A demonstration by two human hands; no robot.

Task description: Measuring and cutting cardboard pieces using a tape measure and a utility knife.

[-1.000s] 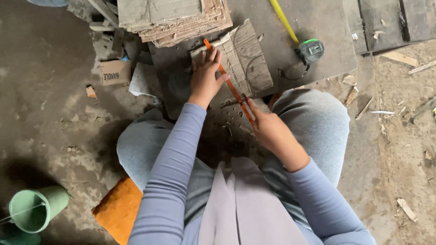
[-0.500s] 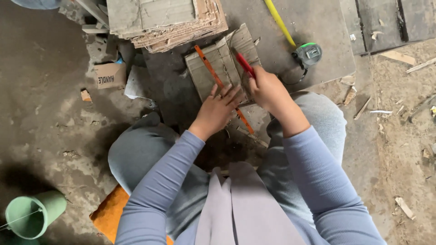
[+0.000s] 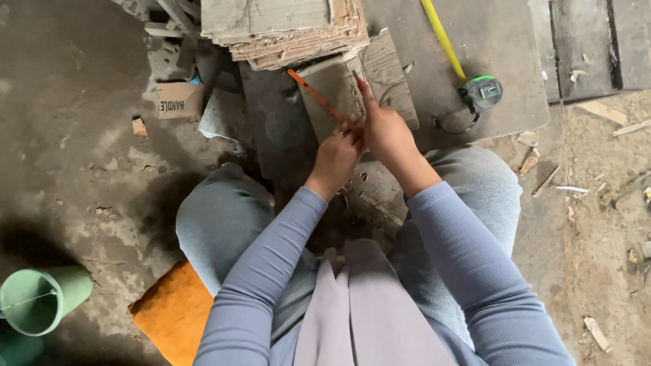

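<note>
Your left hand [image 3: 337, 152] presses an orange strip, apparently a hacksaw blade [image 3: 315, 95], flat across the grey cardboard piece [image 3: 339, 91] on the board in front of your knees, fingers closed down on its near end. Your right hand [image 3: 386, 132] pinches a red pencil [image 3: 359, 83] with its tip on the cardboard just beside the strip's edge. A second ago this hand sat low by your knee, holding the strip's near end while the left hand lay on the cardboard; half a second ago it had gone up to the sheet with the pencil, and the left hand had dropped back onto the strip. Now both hands sit close together, almost touching, and the strip has swung to a steeper slant across the sheet's left part. To my eye you have gone from placing the straightedge to marking along it. The stack of cardboard sheets [image 3: 285, 30] lies just beyond, and the yellow tape measure [image 3: 483, 91] rests well to your right with its tape pulled out
</note>
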